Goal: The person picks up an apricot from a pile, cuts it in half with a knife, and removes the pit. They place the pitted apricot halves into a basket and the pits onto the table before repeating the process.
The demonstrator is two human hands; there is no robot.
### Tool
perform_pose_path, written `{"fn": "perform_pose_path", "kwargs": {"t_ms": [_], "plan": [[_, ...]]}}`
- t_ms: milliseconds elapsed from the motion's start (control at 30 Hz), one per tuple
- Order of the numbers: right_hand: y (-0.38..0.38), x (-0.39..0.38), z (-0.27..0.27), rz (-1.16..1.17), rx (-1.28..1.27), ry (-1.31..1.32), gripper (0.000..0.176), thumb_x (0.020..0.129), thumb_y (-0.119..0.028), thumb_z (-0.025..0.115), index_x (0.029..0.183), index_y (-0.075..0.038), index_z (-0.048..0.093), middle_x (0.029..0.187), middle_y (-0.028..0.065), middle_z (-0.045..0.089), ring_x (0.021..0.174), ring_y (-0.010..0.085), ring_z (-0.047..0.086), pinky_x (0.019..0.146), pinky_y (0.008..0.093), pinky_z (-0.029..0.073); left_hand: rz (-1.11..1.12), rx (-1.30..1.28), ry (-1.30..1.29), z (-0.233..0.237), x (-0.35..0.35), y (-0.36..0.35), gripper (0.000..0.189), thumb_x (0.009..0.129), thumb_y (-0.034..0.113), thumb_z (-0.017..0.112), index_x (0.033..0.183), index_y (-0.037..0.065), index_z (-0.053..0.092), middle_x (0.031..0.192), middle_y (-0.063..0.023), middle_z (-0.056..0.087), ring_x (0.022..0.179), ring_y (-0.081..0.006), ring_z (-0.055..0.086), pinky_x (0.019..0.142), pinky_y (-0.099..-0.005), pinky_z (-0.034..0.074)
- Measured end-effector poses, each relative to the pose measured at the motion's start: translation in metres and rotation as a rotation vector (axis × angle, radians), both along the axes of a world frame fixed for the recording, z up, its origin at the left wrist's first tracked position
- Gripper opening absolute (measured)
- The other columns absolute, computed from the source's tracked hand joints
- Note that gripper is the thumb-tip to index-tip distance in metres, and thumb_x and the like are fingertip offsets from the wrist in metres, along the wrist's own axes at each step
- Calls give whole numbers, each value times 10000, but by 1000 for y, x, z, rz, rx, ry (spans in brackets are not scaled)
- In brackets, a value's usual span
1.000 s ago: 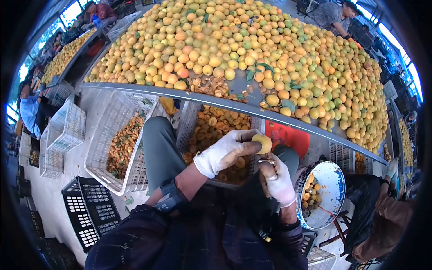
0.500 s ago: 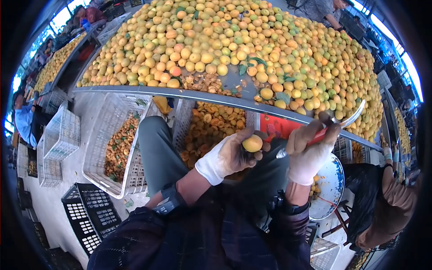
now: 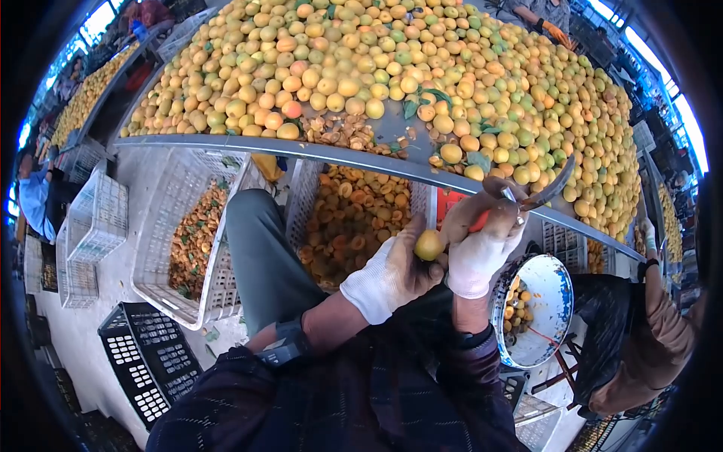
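My left hand, in a stained white glove, grips a yellow apricot between thumb and fingers. Beside it, my right hand, gloved too, is closed around a curved knife. A little of the knife's red handle shows between the fingers; its blade points up and right, away from the apricot. Both hands are above my lap, just below the metal edge of a table heaped with apricots. Under that edge, a crate holds halved apricots.
To the left, a white crate contains brownish scraps and leaves. A black crate lies on the floor. At the right is a white basin with some fruit inside. A person in brown sits nearby; others are farther off.
My right hand has moved left and down, close to the left hand, and the knife blade has turned. My left hand with the apricot has shifted slightly right and down.
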State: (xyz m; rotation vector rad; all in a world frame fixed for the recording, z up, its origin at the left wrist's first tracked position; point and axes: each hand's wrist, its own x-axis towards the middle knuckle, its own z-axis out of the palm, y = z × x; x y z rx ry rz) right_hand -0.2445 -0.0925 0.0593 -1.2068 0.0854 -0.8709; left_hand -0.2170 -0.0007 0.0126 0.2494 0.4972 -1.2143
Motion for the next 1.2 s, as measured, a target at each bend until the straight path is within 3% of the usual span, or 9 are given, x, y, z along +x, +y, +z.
{"fn": "perform_pose_path", "kwargs": {"t_ms": [100, 300, 533, 733, 867, 933, 1067, 1133, 1200], "plan": [[-7, 12, -15, -193, 116, 94, 322, 939, -286, 458, 1046, 14, 502, 606, 29, 511, 412, 106, 422, 407, 233, 312, 53, -23, -85, -6, -4, 2, 438, 956, 481, 425, 1015, 56, 512, 763, -64, 577, 593, -183, 598, 485, -271, 500], [-42, 27, -26, 367, 688, -82, 433, 968, -468, 394, 1019, -68, 551, 561, -24, 319, 356, 86, 228, 315, 255, 191, -41, 38, -659, 11, 8, 16, 383, 927, 324, 565, 1190, 61, 473, 933, -75, 608, 727, -178, 610, 636, -289, 506], [-31, 30, -26, 528, 739, 29, 425, 943, -481, 452, 976, -69, 552, 545, -34, 297, 341, 60, 230, 306, 223, 164, -10, 151, -697, 12, 15, 18, 224, 910, 216, 554, 1078, 70, 525, 868, -56, 590, 635, -133, 550, 498, -218, 414], [-4, 34, -52, -15, 276, 178, 362, 964, -374, 459, 732, -96, 448, 543, -36, 388, 389, 84, 350, 355, 239, 272, 148, 362, -530, -21, 30, 2, 300, 977, 383, 399, 1059, 126, 528, 838, -2, 572, 705, -157, 573, 566, -284, 461], [-17, 24, -40, 449, 479, 70, 298, 948, -319, 505, 873, -39, 578, 584, -41, 462, 473, 61, 424, 448, 209, 334, 155, 321, -407, -45, 55, 2, 427, 978, 448, 366, 1099, 65, 509, 948, -98, 609, 824, -228, 629, 647, -357, 511], [-18, 33, -57, -84, -185, 410, 261, 937, -286, 528, 853, -45, 581, 516, -30, 402, 389, 79, 374, 377, 240, 300, 164, 328, -459, -50, 58, 4, 480, 971, 477, 359, 1115, 41, 501, 1009, -134, 614, 854, -254, 640, 689, -387, 529], [-13, 31, -33, -32, 385, 238, 183, 891, -188, 598, 942, -12, 601, 637, -16, 532, 551, 55, 499, 509, 204, 388, 286, 362, -880, -55, 45, 10, 551, 930, 576, 381, 1135, 79, 502, 952, -97, 623, 809, -239, 646, 669, -388, 549], [-21, 33, -39, 90, 454, 223, 216, 861, -152, 645, 1001, 7, 601, 781, -1, 594, 739, 61, 554, 668, 187, 422, 127, 317, -379, -48, 44, 5, 569, 907, 594, 425, 1183, 100, 479, 961, -61, 607, 826, -214, 644, 595, -373, 554], [-20, 41, -52, -181, -156, 395, 220, 848, -138, 667, 998, 11, 607, 831, 13, 603, 789, 84, 562, 727, 216, 440, 143, 279, -390, -40, 35, 1, 538, 895, 557, 492, 1186, 105, 486, 967, -40, 604, 832, -196, 642, 540, -351, 545]]}}
